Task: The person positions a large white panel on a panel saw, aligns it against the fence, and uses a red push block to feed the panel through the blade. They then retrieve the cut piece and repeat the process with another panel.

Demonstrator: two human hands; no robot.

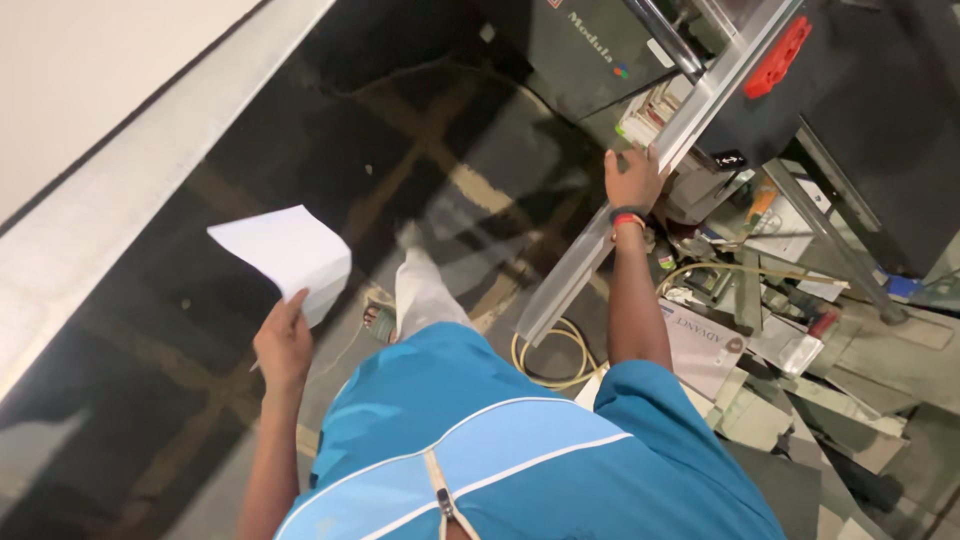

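1. Left hand [284, 345] pinches white paper [285, 252] by its lower edge, out over the open dark floor [300, 130].
2. Right hand [633, 178] curls around a slanted metal rail [640, 180].
3. Cluttered boxes [705, 345] crowd the right side; a cable [550, 360] lies coiled near the foot [380, 320].

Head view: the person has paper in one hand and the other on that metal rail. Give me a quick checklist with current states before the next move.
1. Left hand grips the white sheets of paper: ok, held at their lower edge.
2. Right hand on the long metal rail: ok, the hand rests on it; how firm the hold is, cannot tell.
3. Rail's lower end free of the yellow cable: cannot tell, they lie close together.
4. Footing: ok, sandalled foot on bare dark floor.
5. Space to the person's right: not ok, crowded with boxes and scrap.
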